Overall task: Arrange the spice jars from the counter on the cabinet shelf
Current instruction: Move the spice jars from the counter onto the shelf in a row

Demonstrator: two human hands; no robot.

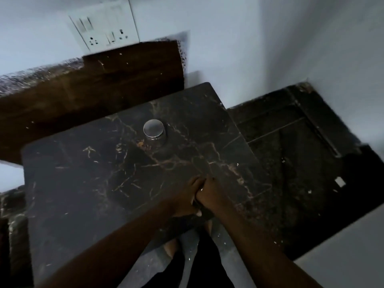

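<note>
With the left hand (pixel 182 199) and right hand (pixel 209 195) pressed together, empty as far as shows, at the dark veined marble worktop's (pixel 83 194) six-o'clock edge, the squat steel-lidded jar (pixel 154 129) stands untouched toward twelve o'clock, calling for a forward reach.

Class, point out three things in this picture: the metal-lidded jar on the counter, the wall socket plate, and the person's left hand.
jar (pixel 154 128): head view, on its shiny round lid.
socket plate (pixel 104 24): head view, on the middle of its white face.
left hand (pixel 182 199): head view, on the back of the hand.
</note>
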